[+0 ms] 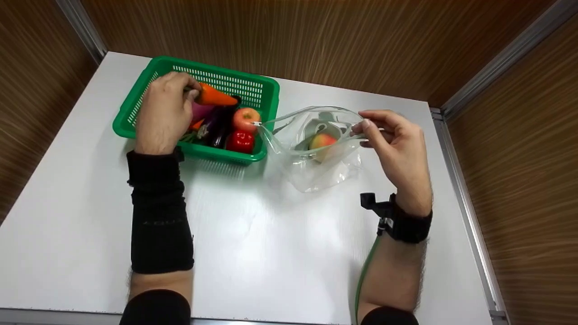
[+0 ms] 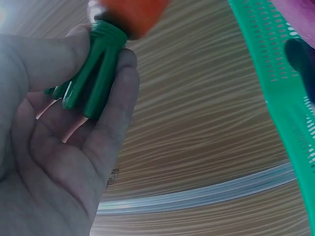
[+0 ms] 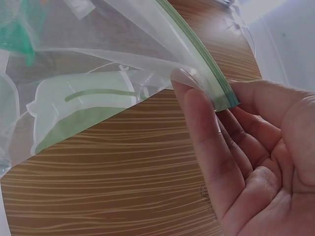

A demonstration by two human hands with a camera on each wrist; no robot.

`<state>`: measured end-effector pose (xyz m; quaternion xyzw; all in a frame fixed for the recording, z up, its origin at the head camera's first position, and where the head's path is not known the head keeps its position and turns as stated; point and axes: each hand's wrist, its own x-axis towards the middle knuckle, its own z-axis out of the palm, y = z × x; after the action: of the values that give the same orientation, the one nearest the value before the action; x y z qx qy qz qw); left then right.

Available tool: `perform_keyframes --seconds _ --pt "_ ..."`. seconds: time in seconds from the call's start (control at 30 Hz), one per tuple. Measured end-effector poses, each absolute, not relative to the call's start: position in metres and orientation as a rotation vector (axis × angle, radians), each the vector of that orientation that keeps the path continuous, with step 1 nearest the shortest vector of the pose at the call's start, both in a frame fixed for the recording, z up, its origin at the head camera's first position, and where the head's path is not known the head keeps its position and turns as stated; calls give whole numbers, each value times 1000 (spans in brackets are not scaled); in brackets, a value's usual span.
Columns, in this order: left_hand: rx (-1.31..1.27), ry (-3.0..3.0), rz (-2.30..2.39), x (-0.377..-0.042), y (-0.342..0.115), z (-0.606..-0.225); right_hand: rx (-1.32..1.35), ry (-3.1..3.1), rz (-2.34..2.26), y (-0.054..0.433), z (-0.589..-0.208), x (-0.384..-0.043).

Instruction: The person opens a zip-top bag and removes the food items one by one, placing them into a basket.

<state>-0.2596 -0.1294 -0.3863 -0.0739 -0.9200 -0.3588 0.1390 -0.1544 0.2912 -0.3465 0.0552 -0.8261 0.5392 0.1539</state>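
Note:
My left hand (image 1: 165, 110) pinches a carrot (image 1: 216, 95) by its green stalks (image 2: 101, 73), holding it over the green basket (image 1: 271, 104) with its tip towards the right. Between thumb and fingers, my right hand (image 1: 399, 144) pinches the edge of a clear zip bag (image 1: 311, 174) at its right corner. The bag's mouth gapes open, and a red-and-yellow fruit (image 1: 322, 142) lies inside. In the right wrist view, the bag's green zip strip (image 3: 197, 49) runs into the pinch. Below the carrot, the basket holds a dark eggplant (image 1: 221, 126), an apple (image 1: 246, 119) and a red tomato-like piece (image 1: 240, 141).
A pink-purple piece (image 1: 202, 110) and another orange piece (image 1: 197, 125) also lie in the basket, partly hidden. The bag's slider (image 1: 256, 123) is beside the basket's right rim. The white table (image 1: 271, 253) meets wood-grain walls (image 1: 316, 45) at the back and sides.

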Motion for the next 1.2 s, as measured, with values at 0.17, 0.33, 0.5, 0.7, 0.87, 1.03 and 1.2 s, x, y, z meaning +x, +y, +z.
perform_keyframes --seconds 0.17,0.33,0.5,0.7,0.87,1.03,1.2 --pt "-157 -2684 -1060 -270 -134 -395 160 -2373 1545 290 -347 -155" --pt "-129 -2755 -1046 -276 -135 -404 161 -2370 1540 290 -347 -155" --pt "-152 -2880 -989 -278 -133 -410 174 -2388 1518 290 -346 -155" --pt "-185 -2927 -980 -278 -130 -408 189 -2401 1513 289 -345 -154" --pt "-293 -2893 -974 -277 -125 -408 174 -2393 1516 290 -347 -155" --pt "-397 -2957 -943 -277 -113 -409 168 -2393 1517 290 -348 -155" --pt "-363 -3031 -931 -274 -110 -411 173 -2394 1519 289 -347 -155"
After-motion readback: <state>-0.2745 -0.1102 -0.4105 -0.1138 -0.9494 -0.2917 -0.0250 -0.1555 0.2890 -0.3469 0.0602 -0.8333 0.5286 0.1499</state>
